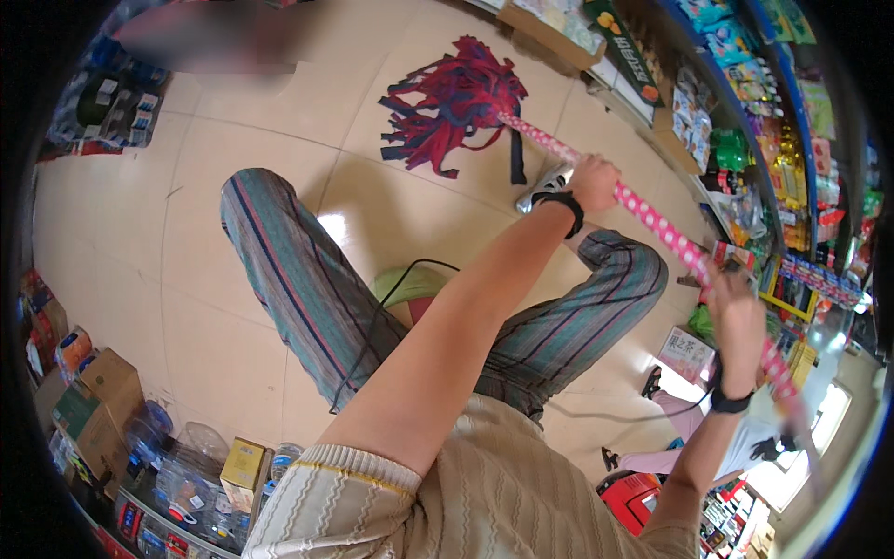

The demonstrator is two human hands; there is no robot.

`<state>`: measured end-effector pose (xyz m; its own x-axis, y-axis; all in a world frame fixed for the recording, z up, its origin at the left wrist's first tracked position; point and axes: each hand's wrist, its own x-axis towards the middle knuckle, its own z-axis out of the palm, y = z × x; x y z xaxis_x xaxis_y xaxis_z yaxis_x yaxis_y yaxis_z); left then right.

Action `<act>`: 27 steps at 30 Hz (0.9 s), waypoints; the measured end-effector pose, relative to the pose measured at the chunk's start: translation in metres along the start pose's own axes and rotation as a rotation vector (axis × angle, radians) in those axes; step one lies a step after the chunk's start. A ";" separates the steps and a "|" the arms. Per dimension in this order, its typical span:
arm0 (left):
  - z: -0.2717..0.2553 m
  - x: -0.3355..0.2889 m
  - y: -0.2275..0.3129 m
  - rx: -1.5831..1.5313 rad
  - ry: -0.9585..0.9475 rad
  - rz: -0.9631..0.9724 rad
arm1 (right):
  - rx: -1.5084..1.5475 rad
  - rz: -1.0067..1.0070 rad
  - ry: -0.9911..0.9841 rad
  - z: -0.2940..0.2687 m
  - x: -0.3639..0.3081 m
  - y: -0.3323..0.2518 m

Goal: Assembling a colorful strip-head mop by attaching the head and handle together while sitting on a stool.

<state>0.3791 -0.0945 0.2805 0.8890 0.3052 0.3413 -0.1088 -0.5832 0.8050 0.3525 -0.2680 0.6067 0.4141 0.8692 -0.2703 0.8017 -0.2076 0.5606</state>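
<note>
A mop with a pink, white-dotted handle (663, 228) slants across the right half of the head view. Its head of red and dark blue cloth strips (466, 102) lies spread on the tiled floor, ahead of my legs. My left hand (593, 183) is wrapped round the lower part of the handle, nearer the strips. Higher up the handle, my right hand (738, 326) grips it close to my right side; motion blurs it slightly. Both wrists carry black bands. A silvery shoe (545, 186) shows partly beneath my left hand.
Shelves of packaged goods and bottles (792, 168) line the right. Cardboard boxes (102, 401) and plastic jars (191, 466) stand at the lower left, wrapped bottles (116, 112) at the upper left. Another person's pink-trousered legs (675, 415) are at the lower right. A black cable (377, 326) crosses my lap.
</note>
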 end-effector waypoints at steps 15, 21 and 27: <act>-0.127 -0.074 0.010 -0.179 0.154 -0.320 | 0.007 -0.380 -0.056 -0.112 0.103 0.010; -0.181 -0.131 -0.020 -0.129 0.214 -0.348 | 0.025 -0.478 0.043 -0.128 0.133 -0.048; -0.271 -0.179 -0.056 0.165 0.389 -0.348 | -0.031 -0.596 0.240 -0.158 0.168 -0.118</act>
<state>0.1054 0.0877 0.3055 0.6267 0.7387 0.2481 0.2610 -0.4989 0.8265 0.2593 -0.0268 0.6193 -0.2094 0.9087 -0.3613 0.8501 0.3517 0.3920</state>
